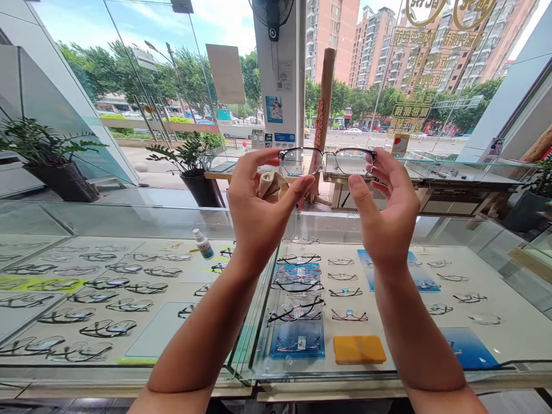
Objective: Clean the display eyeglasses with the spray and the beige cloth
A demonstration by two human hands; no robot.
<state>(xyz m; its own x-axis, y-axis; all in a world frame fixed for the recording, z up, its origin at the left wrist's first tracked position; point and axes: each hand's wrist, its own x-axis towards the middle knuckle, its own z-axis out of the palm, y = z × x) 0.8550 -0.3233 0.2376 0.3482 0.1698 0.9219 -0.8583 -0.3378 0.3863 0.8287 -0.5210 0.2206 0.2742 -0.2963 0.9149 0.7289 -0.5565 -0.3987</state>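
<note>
A pair of dark-framed glasses is held up at eye level before the shop window. My left hand pinches the left rim between thumb and forefinger, and a beige cleaning cloth is tucked in its palm. My right hand grips the right end of the frame with its fingertips. Both lenses face me and look clear.
Below my arms runs a glass display counter filled with rows of glasses. A small white spray bottle lies on the left case and a yellow cloth pad on the right. Potted plants stand behind.
</note>
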